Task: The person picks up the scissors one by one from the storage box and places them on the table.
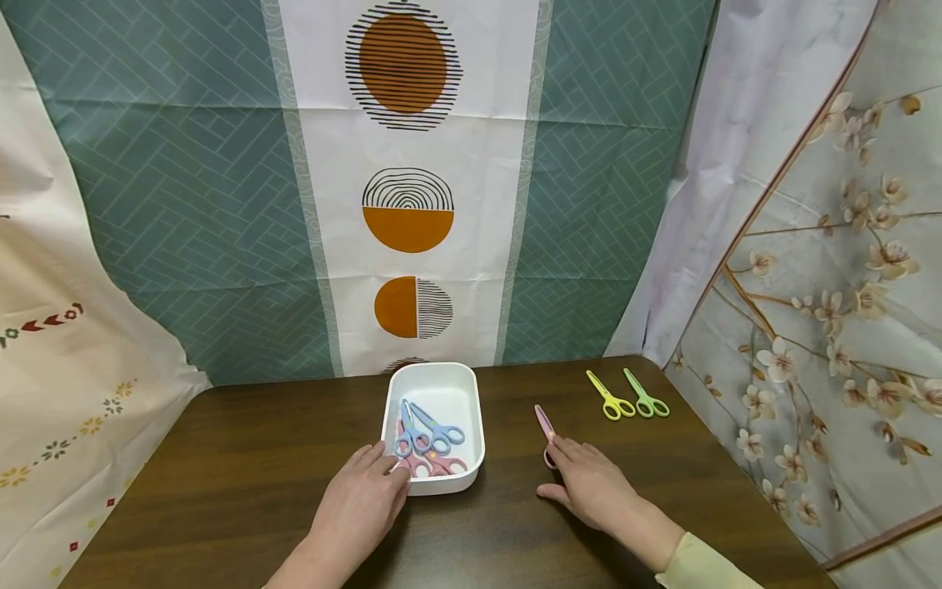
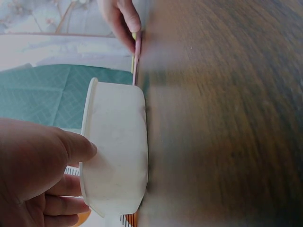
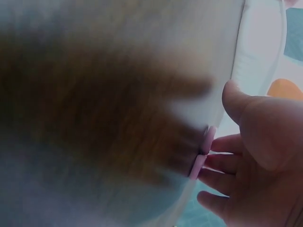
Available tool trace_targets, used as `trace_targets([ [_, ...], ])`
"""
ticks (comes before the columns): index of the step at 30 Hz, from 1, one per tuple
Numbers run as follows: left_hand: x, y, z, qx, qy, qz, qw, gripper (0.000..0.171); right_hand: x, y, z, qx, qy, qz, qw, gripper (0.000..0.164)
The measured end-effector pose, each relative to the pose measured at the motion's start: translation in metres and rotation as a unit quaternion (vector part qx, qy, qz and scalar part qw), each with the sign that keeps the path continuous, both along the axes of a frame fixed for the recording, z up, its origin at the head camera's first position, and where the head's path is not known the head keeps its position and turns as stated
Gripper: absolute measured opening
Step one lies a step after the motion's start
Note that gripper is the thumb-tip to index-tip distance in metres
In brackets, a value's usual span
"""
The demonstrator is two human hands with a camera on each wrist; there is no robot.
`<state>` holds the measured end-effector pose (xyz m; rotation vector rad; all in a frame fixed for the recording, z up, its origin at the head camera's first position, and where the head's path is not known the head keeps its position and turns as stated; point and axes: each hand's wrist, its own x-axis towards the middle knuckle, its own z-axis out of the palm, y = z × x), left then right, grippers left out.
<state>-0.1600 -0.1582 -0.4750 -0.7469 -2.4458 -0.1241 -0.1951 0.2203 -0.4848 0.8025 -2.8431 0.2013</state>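
At the near-left corner of a white plastic box (image 1: 471, 409), my left hand (image 1: 365, 491) holds the rim. The left wrist view shows its thumb (image 2: 85, 149) on the box's near wall and the fingers round the side. Inside the box lie two blue scissors (image 1: 447, 434) on top of pink scissors (image 1: 444, 465). To the right, my right hand (image 1: 589, 483) rests its extended fingertips on the handles of another pair of pink scissors (image 1: 543, 420), which lies on the table with the blades pointing away. The hand partly covers those handles; its thumb stands apart from the fingers.
Yellow scissors (image 1: 611, 398) and green scissors (image 1: 646, 396) lie side by side at the table's back right. The dark wooden table (image 1: 243, 483) ends at a green and white curtain (image 1: 589, 204). Patterned cloths hang at both sides.
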Motion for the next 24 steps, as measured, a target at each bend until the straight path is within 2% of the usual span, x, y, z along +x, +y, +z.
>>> trace_targets([
  [6,0.0,0.0,0.0,-0.002,-0.001,0.003,1.0,0.017,-0.009,0.003,0.0,0.008,-0.012,-0.008,1.0,0.07],
  [13,0.0,0.0,0.0,-0.005,0.001,0.004,1.0,0.017,-0.02,0.01,-0.001,0.014,0.003,-0.004,1.0,0.066],
  [24,0.001,0.001,0.001,-0.006,-0.001,0.006,1.0,0.017,-0.033,0.016,-0.001,0.023,-0.007,-0.02,1.0,0.059],
])
